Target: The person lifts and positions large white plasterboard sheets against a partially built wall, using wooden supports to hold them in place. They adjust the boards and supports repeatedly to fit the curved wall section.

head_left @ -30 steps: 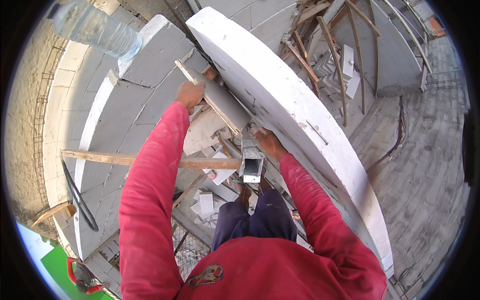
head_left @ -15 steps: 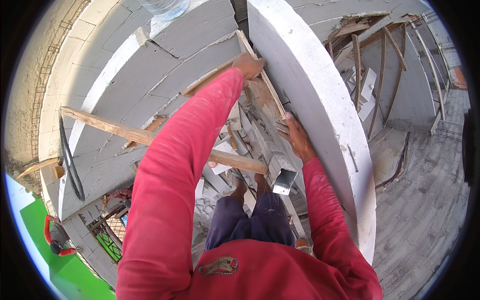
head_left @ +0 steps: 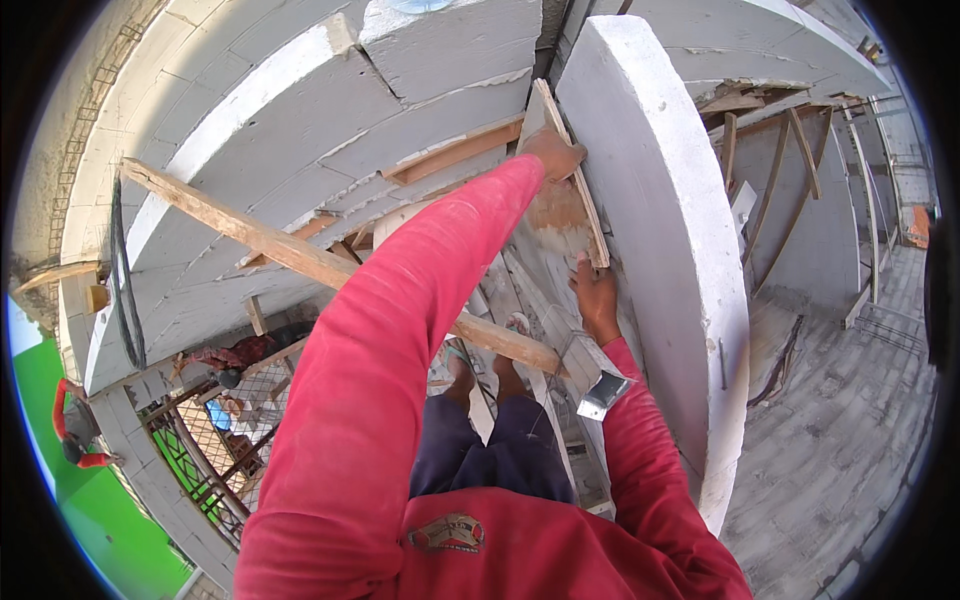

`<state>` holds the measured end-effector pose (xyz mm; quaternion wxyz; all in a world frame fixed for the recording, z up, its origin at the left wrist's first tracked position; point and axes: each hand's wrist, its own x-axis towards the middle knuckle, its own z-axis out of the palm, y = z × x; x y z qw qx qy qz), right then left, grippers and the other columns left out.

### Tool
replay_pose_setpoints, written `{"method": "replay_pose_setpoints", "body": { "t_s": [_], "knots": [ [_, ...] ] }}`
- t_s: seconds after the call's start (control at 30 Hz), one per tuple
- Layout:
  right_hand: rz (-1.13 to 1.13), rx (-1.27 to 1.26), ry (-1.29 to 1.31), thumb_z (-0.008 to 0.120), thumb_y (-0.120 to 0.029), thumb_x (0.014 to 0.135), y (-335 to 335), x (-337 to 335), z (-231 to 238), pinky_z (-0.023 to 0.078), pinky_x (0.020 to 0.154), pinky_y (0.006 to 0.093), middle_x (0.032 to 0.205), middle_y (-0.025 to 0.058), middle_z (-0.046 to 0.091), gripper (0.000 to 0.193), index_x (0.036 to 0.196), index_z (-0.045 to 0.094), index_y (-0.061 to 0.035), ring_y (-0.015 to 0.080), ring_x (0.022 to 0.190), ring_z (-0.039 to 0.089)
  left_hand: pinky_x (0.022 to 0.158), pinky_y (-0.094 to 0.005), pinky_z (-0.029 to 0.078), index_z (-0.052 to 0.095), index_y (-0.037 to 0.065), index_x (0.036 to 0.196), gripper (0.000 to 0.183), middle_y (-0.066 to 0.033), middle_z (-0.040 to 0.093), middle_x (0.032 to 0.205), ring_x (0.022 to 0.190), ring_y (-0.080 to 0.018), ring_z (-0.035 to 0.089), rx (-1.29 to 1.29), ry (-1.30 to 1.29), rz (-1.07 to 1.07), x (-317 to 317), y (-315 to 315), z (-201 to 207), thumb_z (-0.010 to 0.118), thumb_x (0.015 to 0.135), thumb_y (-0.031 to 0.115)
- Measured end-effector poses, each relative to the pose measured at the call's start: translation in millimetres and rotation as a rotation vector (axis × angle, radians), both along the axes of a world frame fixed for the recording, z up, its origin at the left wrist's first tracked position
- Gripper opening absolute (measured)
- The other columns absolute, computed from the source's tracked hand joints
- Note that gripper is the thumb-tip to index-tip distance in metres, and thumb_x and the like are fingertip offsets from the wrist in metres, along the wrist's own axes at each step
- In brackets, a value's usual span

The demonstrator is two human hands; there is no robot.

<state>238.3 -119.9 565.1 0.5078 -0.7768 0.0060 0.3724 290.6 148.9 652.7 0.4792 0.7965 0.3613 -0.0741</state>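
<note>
A wooden board (head_left: pixel 560 218) stands against the inner face of the pale block wall (head_left: pixel 640 150), its long edge towards me. Over the upper part of that edge my left hand (head_left: pixel 556 154) is closed, the fingers curled round it. My right hand (head_left: pixel 598 302) is at the board's lower end, fingertips on its corner; part of its grip is hidden. Beside my right forearm a metal channel (head_left: pixel 604 394) shows its open end. A rough timber pole (head_left: pixel 245 232) slants under my left arm, its near end close to the channel.
Below are my feet among rubble and strips. On the left stand a block wall (head_left: pixel 260 120) with a wooden strip (head_left: pixel 450 152), a dark cable loop (head_left: pixel 122 290) and a metal grille (head_left: pixel 215 450). Two other people are lower left. Timber props (head_left: pixel 770 200) lean beyond the right wall.
My view has shifted, so the walls and board appear further right and lower. My right hand's spread fingers have drawn in at the board's lower corner; my left hand stays on its edge.
</note>
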Motion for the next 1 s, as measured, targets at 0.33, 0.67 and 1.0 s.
{"method": "replay_pose_setpoints", "body": {
  "t_s": [0.33, 0.67, 1.0],
  "knots": [
    [0.08, -0.105, -0.299, 0.065, -0.03, 0.105, 18.1, -1.5, 35.0, 0.058, 0.07, 0.0355, 0.093, 0.0153, 0.074, 0.043, 0.121, 0.065, 0.0104, 0.0208, 0.076, 0.073, 0.061, -0.0415, 0.059, 0.058, -0.009, 0.132, 0.05, -0.0201, 0.07, 0.12, 0.087, -0.0297, 0.08, -0.036, -0.046, -0.446, 11.4, 30.0, 37.2, 0.069, 0.097, 0.026],
    [0.336, -0.325, -0.705, 0.063, -0.027, 0.102, 11.2, -11.6, 69.1, 0.056, 0.085, 0.0435, 0.104, 0.0274, 0.076, 0.04, 0.12, 0.07, 0.0091, 0.0417, 0.097, 0.074, 0.075, -0.0433, 0.06, 0.06, -0.002, 0.129, 0.046, -0.0163, 0.07, 0.118, 0.093, -0.0303, 0.077, 0.336, -0.158, -0.908, 2.2, 53.8, 51.4, 0.076, 0.094, 0.023],
    [0.24, -0.201, -0.507, 0.06, -0.026, 0.103, 2.6, 6.7, -8.1, 0.056, 0.075, 0.0433, 0.088, 0.0212, 0.076, 0.036, 0.106, 0.07, 0.0085, 0.0332, 0.079, 0.075, 0.07, -0.0334, 0.061, 0.059, -0.01, 0.138, 0.059, -0.017, 0.063, 0.142, 0.096, -0.0243, 0.079, -0.389, -0.053, -0.081, -2.3, 31.7, 12.0, 0.068, 0.098, 0.033]
  ]
}}
